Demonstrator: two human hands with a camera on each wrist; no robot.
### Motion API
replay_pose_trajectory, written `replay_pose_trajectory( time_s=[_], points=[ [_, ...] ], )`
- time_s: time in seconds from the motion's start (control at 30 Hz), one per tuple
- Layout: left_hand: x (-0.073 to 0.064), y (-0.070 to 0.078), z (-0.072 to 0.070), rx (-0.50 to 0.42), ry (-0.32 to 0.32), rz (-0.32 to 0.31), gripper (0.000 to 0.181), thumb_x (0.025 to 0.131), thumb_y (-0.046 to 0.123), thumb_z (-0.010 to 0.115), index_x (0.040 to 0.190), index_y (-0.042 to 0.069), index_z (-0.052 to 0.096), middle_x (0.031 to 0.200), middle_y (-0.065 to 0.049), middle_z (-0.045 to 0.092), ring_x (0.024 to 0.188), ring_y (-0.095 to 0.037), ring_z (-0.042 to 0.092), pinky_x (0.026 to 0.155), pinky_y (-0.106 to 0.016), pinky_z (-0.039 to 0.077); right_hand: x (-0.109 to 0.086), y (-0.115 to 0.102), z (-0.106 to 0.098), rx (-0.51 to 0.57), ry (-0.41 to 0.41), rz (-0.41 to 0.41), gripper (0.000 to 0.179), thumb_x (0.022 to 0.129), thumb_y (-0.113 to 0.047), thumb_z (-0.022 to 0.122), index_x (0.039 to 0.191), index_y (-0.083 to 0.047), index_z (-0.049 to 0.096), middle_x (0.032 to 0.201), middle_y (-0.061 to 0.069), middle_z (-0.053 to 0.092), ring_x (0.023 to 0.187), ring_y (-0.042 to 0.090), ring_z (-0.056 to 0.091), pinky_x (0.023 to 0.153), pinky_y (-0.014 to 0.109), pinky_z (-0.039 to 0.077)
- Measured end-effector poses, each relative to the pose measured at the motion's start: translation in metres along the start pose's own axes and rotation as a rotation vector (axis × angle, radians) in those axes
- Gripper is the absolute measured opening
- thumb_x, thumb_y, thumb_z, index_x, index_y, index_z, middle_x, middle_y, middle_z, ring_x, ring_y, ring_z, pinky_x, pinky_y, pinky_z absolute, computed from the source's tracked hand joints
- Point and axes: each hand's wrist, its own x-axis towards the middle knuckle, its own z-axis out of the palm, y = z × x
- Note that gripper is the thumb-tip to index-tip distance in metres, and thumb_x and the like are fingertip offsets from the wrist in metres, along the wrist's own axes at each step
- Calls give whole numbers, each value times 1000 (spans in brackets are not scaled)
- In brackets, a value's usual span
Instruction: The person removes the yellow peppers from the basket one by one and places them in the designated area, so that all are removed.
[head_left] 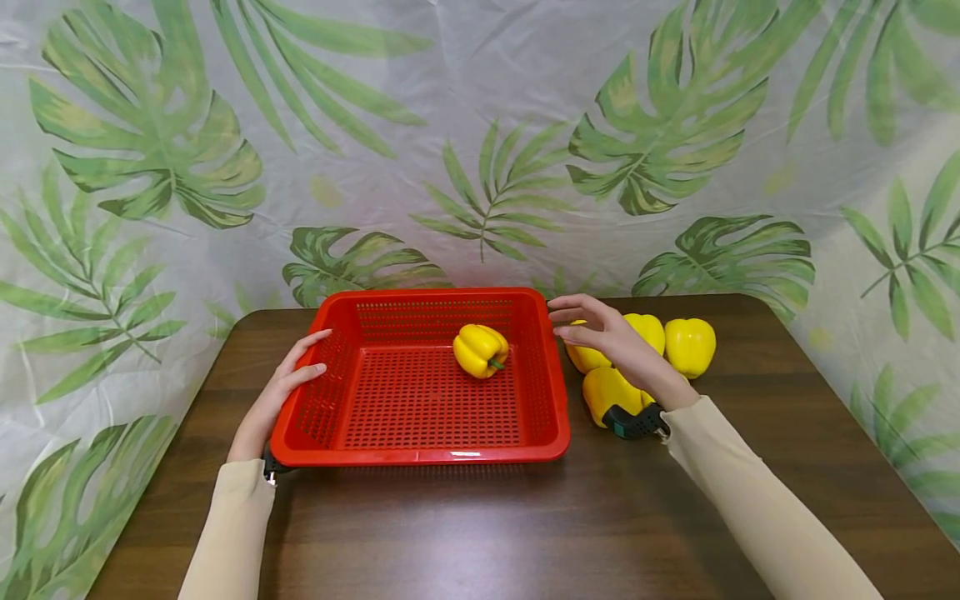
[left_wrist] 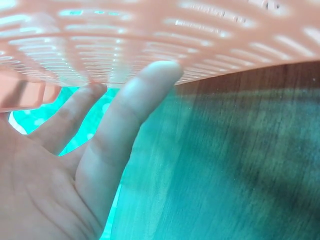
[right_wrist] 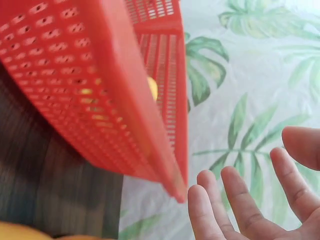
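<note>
A red plastic basket [head_left: 420, 457] with perforated walls stands on the table, one yellow bell pepper [head_left: 477, 348] lying inside toward its right. My left hand [head_left: 273, 398] is at the basket's left side, with fingers extended against the wall; the thumb [left_wrist: 135, 107] shows close against the perforated side in the left wrist view. Beside the right rim my right hand [head_left: 600, 333] hovers with spread, slightly bent fingers and nothing in it. Beneath and beyond that hand sit several more yellow bell peppers [head_left: 690, 347], some partly hidden by the hand and its wrist camera.
The dark wooden table [head_left: 450, 533] extends in front of the basket and to the right of the peppers. Right behind its back edge hangs a pale cloth [head_left: 517, 75] with green leaf prints.
</note>
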Motion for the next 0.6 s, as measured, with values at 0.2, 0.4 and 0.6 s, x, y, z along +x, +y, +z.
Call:
replay_pose_trajectory(
  time_s=[0.2,0.4,0.6],
  points=[
    [0,1,0,11,-1,6,55,102,22,43,152,24,20,145,-15,25,115,-29,48,85,-40,52,11,-7,12,13,-16,-4,45,96,-10,55,138,0,41,138,23,42,121,39,46,101,54,38],
    [0,1,0,15,1,7,55,102,21,43,152,24,21,145,-15,26,114,-30,49,84,-40,52,23,-13,30,35,-22,12,41,96,-9,56,135,-3,45,138,20,43,121,38,46,100,51,40],
    [0,0,0,6,0,4,53,102,22,43,151,25,22,145,-16,25,114,-30,49,85,-41,52,35,-11,45,69,-26,14,40,96,-7,56,134,-1,46,138,20,43,118,38,49,101,50,39]
  ],
)
